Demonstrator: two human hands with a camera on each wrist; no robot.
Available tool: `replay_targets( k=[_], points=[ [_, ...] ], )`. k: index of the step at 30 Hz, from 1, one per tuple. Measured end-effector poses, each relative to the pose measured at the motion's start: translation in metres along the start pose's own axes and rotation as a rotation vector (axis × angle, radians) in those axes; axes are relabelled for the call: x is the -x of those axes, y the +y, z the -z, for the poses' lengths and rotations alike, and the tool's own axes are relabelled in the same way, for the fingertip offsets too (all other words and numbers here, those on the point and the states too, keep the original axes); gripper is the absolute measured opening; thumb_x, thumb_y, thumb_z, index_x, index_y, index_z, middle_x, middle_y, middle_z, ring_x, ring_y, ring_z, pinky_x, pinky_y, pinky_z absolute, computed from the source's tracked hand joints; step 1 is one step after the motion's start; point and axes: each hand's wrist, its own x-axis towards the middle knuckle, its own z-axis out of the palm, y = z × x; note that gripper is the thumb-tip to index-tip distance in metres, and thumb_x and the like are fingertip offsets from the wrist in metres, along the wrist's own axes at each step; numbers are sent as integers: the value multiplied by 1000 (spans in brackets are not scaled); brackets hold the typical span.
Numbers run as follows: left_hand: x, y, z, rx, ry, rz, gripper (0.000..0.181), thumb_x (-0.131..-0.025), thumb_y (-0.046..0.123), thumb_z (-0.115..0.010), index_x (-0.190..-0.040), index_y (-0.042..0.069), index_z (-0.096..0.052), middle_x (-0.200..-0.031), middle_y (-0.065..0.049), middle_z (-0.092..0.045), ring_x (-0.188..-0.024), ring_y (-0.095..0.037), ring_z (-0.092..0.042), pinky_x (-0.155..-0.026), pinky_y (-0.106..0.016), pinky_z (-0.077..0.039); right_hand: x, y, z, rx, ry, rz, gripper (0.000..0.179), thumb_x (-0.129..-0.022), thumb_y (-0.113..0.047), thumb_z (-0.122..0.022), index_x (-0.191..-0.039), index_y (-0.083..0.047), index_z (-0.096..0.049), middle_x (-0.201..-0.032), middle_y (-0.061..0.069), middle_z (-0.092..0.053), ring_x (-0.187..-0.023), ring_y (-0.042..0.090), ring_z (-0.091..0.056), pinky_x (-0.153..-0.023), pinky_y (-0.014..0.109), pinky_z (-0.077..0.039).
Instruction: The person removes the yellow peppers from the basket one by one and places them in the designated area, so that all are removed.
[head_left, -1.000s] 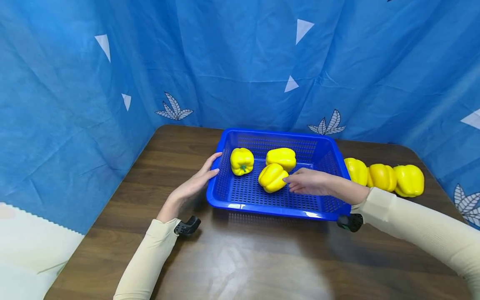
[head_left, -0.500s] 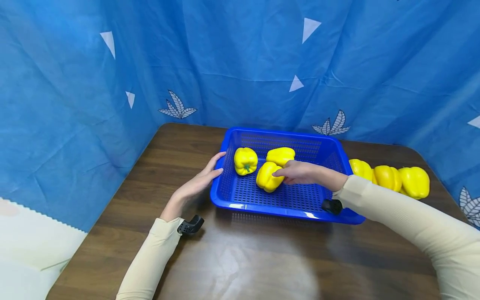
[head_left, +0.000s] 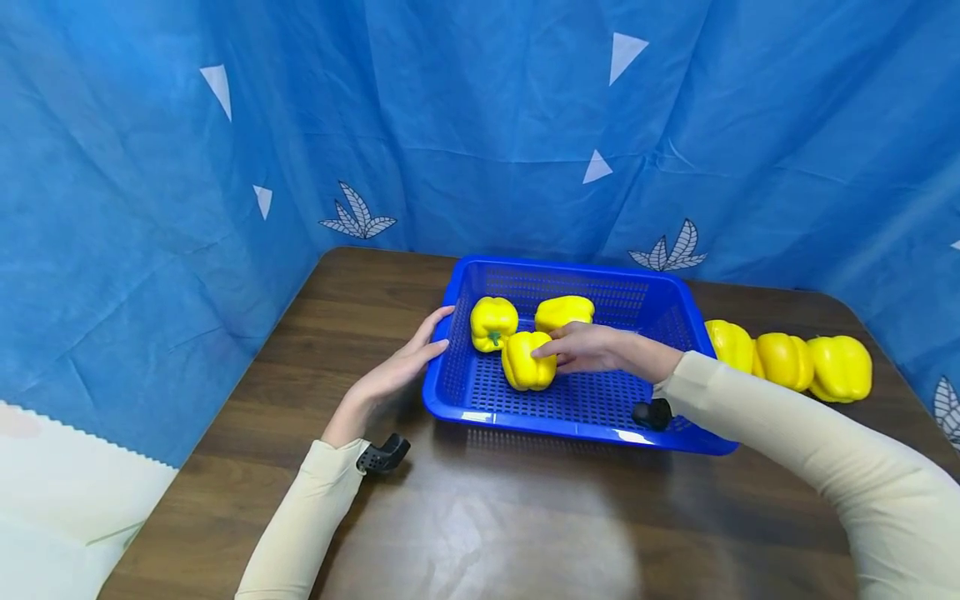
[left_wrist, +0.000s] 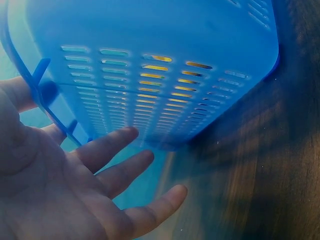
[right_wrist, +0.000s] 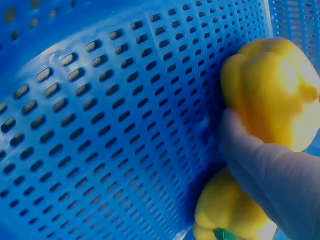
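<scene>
In the head view, a blue perforated basket [head_left: 525, 422] stands on the table with three yellow bell peppers in it. My right hand [head_left: 592, 346] reaches in from the right and holds the front bell pepper [head_left: 525, 367] by its right side. This pepper sits close against the left bell pepper [head_left: 491, 317], whose green stem faces me. Behind them lies the rear bell pepper [head_left: 562, 310], partly covered by my fingers. My left hand [head_left: 393, 367] touches the left rim, thumb and index finger over it. In the left wrist view, the other fingers [left_wrist: 125, 175] lie straight, outside the basket wall [left_wrist: 175, 30].
Right of the basket, three more yellow bell peppers [head_left: 783, 361] sit in a row on the brown wooden table [head_left: 525, 517]. A blue curtain [head_left: 487, 125] hangs behind and at the sides.
My right hand has shifted the front bell pepper leftward and turned it, bringing it up to the left one. The left hand stays at the rim. The head view has shifted slightly.
</scene>
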Motion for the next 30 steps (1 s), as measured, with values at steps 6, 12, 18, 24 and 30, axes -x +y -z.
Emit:
replay_targets(
  k=[6, 12, 18, 24, 30],
  points=[
    [1, 0, -2, 5, 0, 3, 56, -101, 29, -33, -149, 31, -4, -158, -7, -3, -141, -39, -24, -113, -58, -26, -10, 2, -6, -39, -28, 7, 69, -96, -14, -48, -147, 6, -6, -151, 25, -26, -139, 34, -32, -116, 43, -27],
    [0, 0, -2, -9, 10, 9, 55, -101, 30, -33, -149, 32, -5, -158, -5, -3, -141, -37, -25, -114, -56, -26, -13, 2, -12, 4, -17, -8, 64, -94, -17, -53, -143, 9, -22, -146, 23, -38, -122, 23, -50, -114, 40, -33],
    [-1, 0, 1, -14, 5, -5, 55, -101, 29, -33, -149, 31, -5, -158, -6, -3, -140, -38, -25, -113, -57, -27, -11, 1, -10, 68, -20, 38, 48, -92, -15, -55, -131, 11, -43, -138, 21, -49, -114, 20, -57, -111, 41, -36],
    [-2, 0, 1, -19, 1, 1, 56, -101, 29, -33, -149, 32, -5, -158, -6, -3, -141, -38, -24, -112, -57, -27, -8, 0, -7, 102, -28, 67, 42, -91, -14, -58, -124, 9, -49, -117, 8, -62, -101, 12, -60, -109, 42, -38],
    [-2, -1, 2, -3, 3, -7, 55, -101, 28, -33, -149, 31, -5, -157, -7, -5, -139, -39, -27, -112, -58, -28, 1, -6, -6, 127, -63, 103, 41, -91, -14, -57, -125, 9, -48, -112, 5, -65, -98, 10, -62, -108, 43, -39]
  ],
)
